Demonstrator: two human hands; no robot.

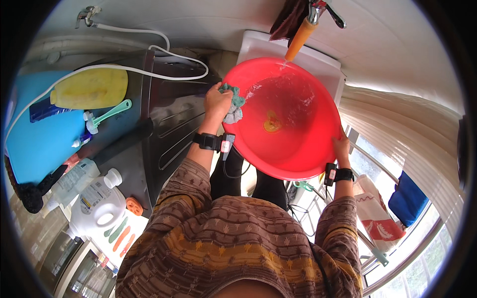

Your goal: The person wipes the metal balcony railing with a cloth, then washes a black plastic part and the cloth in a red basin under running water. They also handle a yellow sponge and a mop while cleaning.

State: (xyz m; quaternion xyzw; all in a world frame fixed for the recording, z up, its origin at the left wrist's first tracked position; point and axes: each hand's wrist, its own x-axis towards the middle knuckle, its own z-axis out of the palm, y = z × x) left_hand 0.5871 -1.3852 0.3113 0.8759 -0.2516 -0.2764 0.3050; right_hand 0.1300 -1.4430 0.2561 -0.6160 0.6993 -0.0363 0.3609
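A large red plastic basin is held level over a white sink, with moving water inside it. From the faucet, through an orange tube on its spout, water runs into the basin near the far rim. My left hand grips the left rim and pinches a green and grey cloth against it. On the right rim, my right hand has hold of the basin, its fingers partly hidden by the edge. A yellow patch shows on the basin's bottom.
At left stands a dark washing machine with a white hose across it. A yellow plastic item, green-handled brush and white jug are beyond. A metal rack with hanging cloths lies right.
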